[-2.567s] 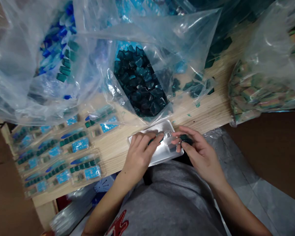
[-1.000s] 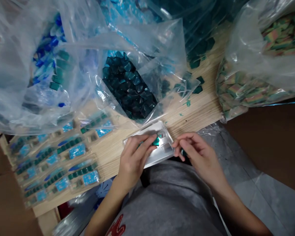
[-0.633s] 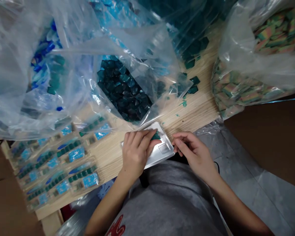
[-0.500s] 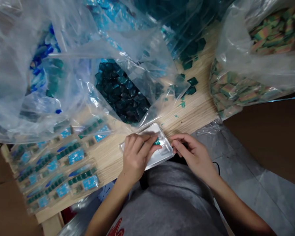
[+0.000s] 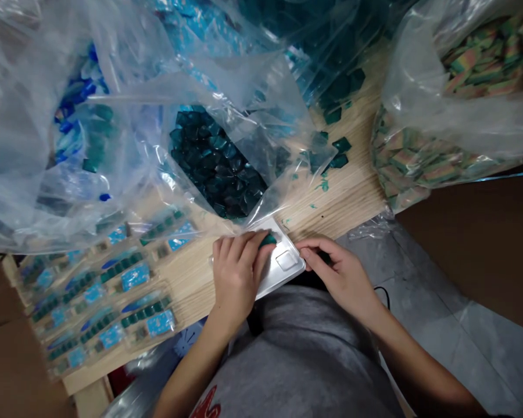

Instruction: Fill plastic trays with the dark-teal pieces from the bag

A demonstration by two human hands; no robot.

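A shallow silvery plastic tray (image 5: 265,283) with moulded recesses lies at the table's front edge, close to my body. Over its left part is my left hand (image 5: 237,270), its curled fingers and thumb closed on a dark teal translucent piece (image 5: 269,239). A square recess (image 5: 286,260) shows bare near the tray's right end; the left part is hidden under the hand. My right hand (image 5: 342,270) pinches the tray's right edge between thumb and forefinger, the other fingers curled under.
An open plastic bag of dark teal pieces (image 5: 218,165) lies just beyond the tray. Filled blister trays (image 5: 135,277) stand in rows at left. Bags of blue pieces (image 5: 76,110) and striped pieces (image 5: 422,159) flank it. Loose teal pieces (image 5: 340,145) lie on the wooden table (image 5: 353,197).
My left hand has shifted slightly left and up over the tray with the teal piece, uncovering more of the square recess. My right fingertips have moved slightly left onto the tray's edge.
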